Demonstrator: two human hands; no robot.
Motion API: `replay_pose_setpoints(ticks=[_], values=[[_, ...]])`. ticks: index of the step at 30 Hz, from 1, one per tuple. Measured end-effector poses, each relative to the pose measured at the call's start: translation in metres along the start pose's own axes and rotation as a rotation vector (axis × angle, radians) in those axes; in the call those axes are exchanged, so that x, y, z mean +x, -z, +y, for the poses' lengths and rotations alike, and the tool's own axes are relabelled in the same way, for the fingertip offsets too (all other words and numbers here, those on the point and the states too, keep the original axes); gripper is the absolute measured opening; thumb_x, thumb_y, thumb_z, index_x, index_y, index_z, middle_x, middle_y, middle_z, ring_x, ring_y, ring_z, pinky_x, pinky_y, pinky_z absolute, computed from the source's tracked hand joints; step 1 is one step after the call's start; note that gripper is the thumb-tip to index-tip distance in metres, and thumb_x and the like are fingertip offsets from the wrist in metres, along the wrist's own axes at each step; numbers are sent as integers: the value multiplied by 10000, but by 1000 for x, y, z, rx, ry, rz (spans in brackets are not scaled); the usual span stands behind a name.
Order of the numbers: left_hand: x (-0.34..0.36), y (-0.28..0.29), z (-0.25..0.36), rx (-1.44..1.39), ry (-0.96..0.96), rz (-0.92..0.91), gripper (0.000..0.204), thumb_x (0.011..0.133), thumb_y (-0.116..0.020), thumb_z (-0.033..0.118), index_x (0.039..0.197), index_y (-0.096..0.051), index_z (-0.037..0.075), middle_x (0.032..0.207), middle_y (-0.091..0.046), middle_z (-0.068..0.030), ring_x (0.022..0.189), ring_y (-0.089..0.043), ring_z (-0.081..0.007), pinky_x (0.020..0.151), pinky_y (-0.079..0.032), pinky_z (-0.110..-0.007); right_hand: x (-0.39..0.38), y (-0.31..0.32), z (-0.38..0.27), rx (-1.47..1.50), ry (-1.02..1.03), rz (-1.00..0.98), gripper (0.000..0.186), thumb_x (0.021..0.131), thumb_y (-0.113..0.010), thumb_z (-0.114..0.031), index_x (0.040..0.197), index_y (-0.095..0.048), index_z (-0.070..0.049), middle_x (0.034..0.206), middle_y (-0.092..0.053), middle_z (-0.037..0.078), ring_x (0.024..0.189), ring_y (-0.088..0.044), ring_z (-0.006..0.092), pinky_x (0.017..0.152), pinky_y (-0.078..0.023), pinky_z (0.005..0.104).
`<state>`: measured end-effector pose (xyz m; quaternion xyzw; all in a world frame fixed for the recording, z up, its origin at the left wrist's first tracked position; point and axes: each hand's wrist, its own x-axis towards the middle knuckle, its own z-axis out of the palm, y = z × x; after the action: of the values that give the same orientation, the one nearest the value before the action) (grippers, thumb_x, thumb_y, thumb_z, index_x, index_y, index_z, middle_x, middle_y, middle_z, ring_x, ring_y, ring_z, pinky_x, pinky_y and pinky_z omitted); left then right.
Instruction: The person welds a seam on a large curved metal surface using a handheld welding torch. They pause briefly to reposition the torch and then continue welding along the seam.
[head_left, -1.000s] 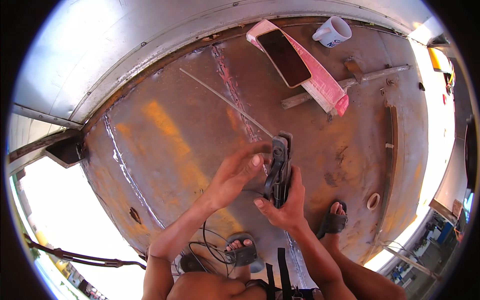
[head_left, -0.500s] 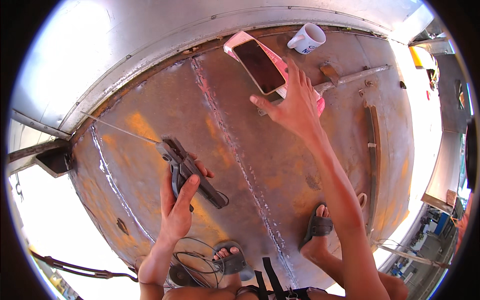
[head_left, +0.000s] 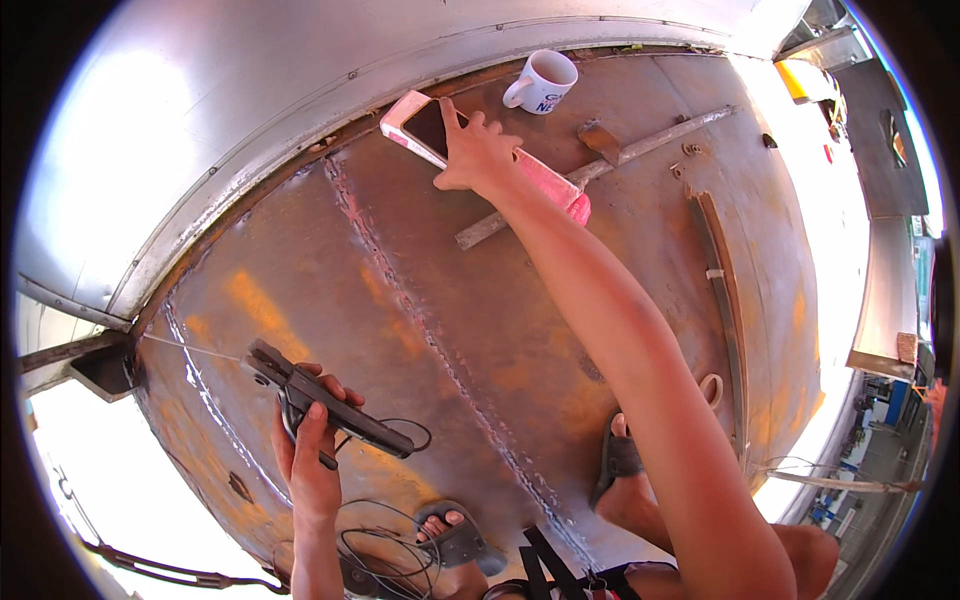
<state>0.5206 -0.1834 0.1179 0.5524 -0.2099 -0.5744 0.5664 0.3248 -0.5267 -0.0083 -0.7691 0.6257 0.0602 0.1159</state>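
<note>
My left hand (head_left: 316, 452) is closed around a dark welding electrode holder (head_left: 325, 398). A thin welding rod (head_left: 190, 346) sticks out of its jaw toward the left wall. My right hand (head_left: 482, 158) reaches forward over a smartphone (head_left: 424, 124) with a dark screen. Its thumb lies by the phone's near edge and its bent fingers by the far edge, with the palm hiding the phone's lower part. The phone rests on a pink and white box (head_left: 548, 184), which lies across one end of a metal bar (head_left: 655, 143).
A white mug (head_left: 546, 82) stands by the metal wall (head_left: 300, 60). Weld seams cross the rusty steel plate (head_left: 520, 330) under me. A long metal strip (head_left: 722, 310) lies at right. Loose cable (head_left: 385, 550) coils near my sandalled left foot (head_left: 455, 532).
My right hand has come down from open beside the phone onto it, fingers bending around it. The left hand has moved lower and leftward with the electrode holder. The whole view has shifted.
</note>
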Motion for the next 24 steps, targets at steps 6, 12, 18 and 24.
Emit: replay_pose_setpoints(ticks=[6, 12, 18, 24], values=[[2, -7, -3, 83, 43, -5, 439, 1039, -634, 155, 1425, -512, -17, 1109, -656, -118, 1021, -657, -245, 959, -534, -406, -12, 22, 31, 117, 58, 1, 1243, 714, -866, -344, 1720, -146, -218, 1417, -542, 304, 1260, -605, 514, 978, -506, 697], [-12, -21, -9, 38, 145, -101, 568, 944, -809, 173, 1391, -513, -15, 1060, -674, -110, 954, -678, -209, 869, -548, -357, -109, 80, 144, 247, -101, 147, 1241, 754, -857, -344, 1727, -111, -155, 1447, -544, 349, 1310, -606, 505, 1081, -508, 571], [-27, -26, -21, 82, 235, -187, 706, 925, -860, 171, 1378, -337, 30, 1130, -688, -183, 937, -706, -209, 831, -559, -327, -92, 42, 292, 116, -494, 83, 1321, 717, -852, -436, 1735, -54, -167, 1494, -519, 365, 1322, -613, 510, 1098, -511, 558], [-35, -22, -14, 65, 278, -184, 800, 920, -876, 197, 1394, -248, 53, 1260, -657, -264, 963, -712, -221, 840, -569, -336, -63, -10, 326, 124, -491, 162, 1374, 738, -875, -522, 1733, 22, -218, 1540, -468, 359, 1379, -561, 527, 1116, -494, 588]])
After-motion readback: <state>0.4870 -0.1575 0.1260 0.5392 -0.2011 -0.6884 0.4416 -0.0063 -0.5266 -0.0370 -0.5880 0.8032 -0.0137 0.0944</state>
